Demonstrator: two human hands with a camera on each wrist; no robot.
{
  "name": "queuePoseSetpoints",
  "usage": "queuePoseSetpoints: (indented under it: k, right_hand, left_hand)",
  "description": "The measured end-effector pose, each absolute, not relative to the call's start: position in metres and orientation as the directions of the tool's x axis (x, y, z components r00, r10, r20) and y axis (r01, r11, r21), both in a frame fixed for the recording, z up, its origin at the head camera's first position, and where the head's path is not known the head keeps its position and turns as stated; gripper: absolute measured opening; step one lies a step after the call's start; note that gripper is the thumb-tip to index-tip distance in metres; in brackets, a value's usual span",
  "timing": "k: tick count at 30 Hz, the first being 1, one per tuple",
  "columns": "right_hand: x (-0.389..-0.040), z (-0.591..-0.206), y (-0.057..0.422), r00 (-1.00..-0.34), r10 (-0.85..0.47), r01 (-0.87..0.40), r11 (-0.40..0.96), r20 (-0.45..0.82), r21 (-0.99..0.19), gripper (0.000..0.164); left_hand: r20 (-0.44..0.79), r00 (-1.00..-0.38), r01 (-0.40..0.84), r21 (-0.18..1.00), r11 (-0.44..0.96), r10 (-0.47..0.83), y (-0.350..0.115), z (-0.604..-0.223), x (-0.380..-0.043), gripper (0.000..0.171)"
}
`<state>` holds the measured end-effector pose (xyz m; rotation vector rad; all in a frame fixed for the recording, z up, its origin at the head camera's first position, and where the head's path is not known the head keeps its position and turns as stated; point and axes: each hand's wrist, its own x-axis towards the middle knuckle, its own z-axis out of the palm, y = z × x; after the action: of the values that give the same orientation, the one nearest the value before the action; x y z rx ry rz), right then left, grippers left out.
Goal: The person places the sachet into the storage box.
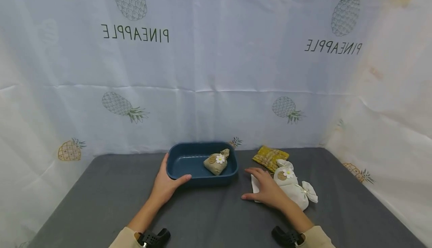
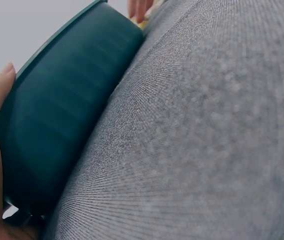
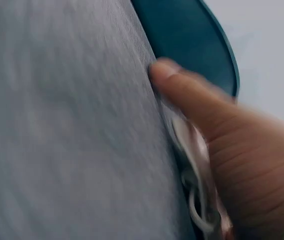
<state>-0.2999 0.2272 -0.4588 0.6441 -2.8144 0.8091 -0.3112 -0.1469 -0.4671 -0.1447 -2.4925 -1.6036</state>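
Note:
My left hand [image 1: 165, 186] holds the left end of a dark blue oblong tub [image 1: 185, 163], thumb on its front rim and fingers along its left side. Inside the tub, toward the right, lies a small beige cloth sachet [image 1: 210, 166] with a white flower. My right hand [image 1: 266, 191] is spread to the right of the tub, thumb and fingers apart. Partly covered by it is a flat white piece [image 1: 255, 185]. In the right wrist view, the thumb [image 3: 181, 87] points toward the tub, and a pale item with a cord loop [image 3: 196, 200] shows beneath the blurred hand.
Behind the right hand lies a yellow patterned packet [image 1: 268, 158]. A white sachet with a flower [image 1: 281, 176] and another white tied sachet [image 1: 297, 194] sit beside that hand. Grey cloth [image 1: 111, 195] covers the table; a pineapple-print curtain [image 1: 216, 64] hangs behind it.

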Motion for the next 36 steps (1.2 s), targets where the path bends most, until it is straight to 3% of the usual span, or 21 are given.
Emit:
queuePoseSetpoints:
  k: [6, 13, 24, 30, 36]
  right_hand:
    - [-0.300, -0.465, 0.224, -0.905, -0.341, -0.421, 0.810, 0.256, -0.408, 0.088]
    - [-0.297, -0.468, 0.219, -0.907, -0.321, -0.413, 0.808, 0.274, -0.421, 0.084]
    - [-0.289, -0.463, 0.200, -0.957, -0.141, -0.284, 0.622, 0.252, -0.730, 0.080]
    - [-0.293, -0.459, 0.216, -0.910, -0.228, -0.404, 0.670, 0.345, -0.623, 0.078]
    - [-0.295, -0.465, 0.225, -0.894, -0.348, -0.448, 0.702, 0.282, -0.553, 0.084]
  left_hand:
    - [0.204, -0.979, 0.182, 0.893, 0.412, -0.009, -0.146, -0.466, -0.314, 0.116]
    - [0.198, -0.980, 0.175, 0.895, 0.410, -0.013, -0.145, -0.468, -0.313, 0.116]
    - [0.200, -0.980, 0.181, 0.895, 0.408, -0.004, -0.155, -0.470, -0.309, 0.115]
    - [0.198, -0.980, 0.179, 0.889, 0.421, -0.001, -0.152, -0.468, -0.310, 0.115]
    - [0.197, -0.980, 0.178, 0.893, 0.415, -0.003, -0.148, -0.467, -0.312, 0.115]
